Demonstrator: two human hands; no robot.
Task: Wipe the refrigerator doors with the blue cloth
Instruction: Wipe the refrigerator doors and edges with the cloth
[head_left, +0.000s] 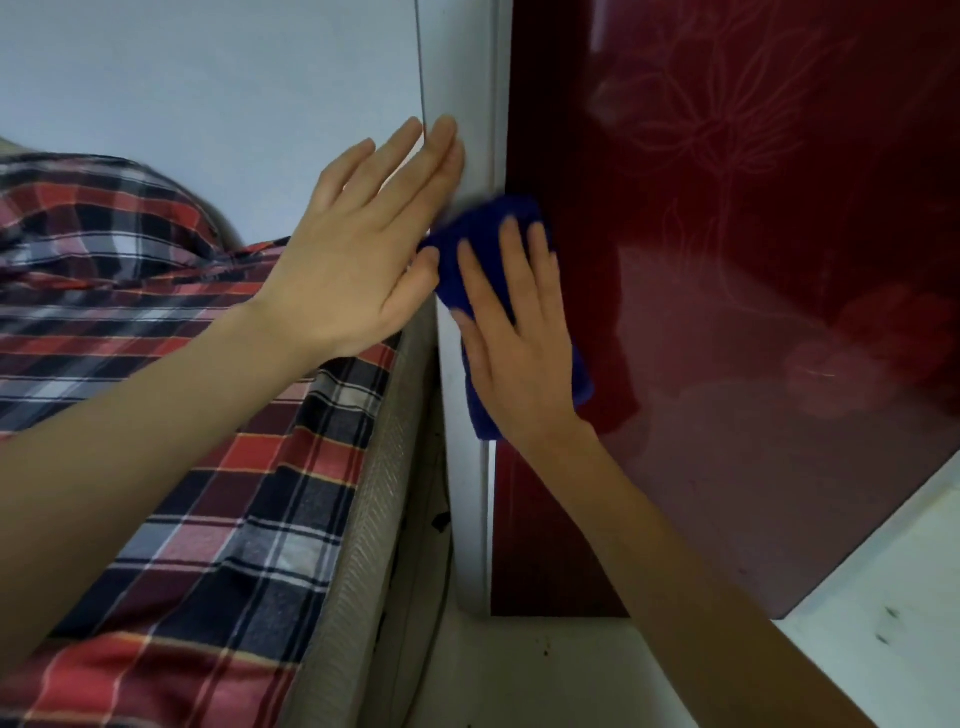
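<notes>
Blue folded terry cloth (470, 244) lies against left edge of glossy dark-red refrigerator door (753, 260), pinned under right hand (519, 353), fingers straight and slightly spread, pressing flat. Left hand (358, 254) rests open on white fridge side panel (462, 364), fingers straight, close together. Red plaid bedsheet (156, 364) lies left.

Softly, evenly lit, with only faint shadows; glazed by hazy reflections on the red refrigerator door (753, 312); motion-blurred around the top of the blue cloth (483, 228); bowed at the edges.
</notes>
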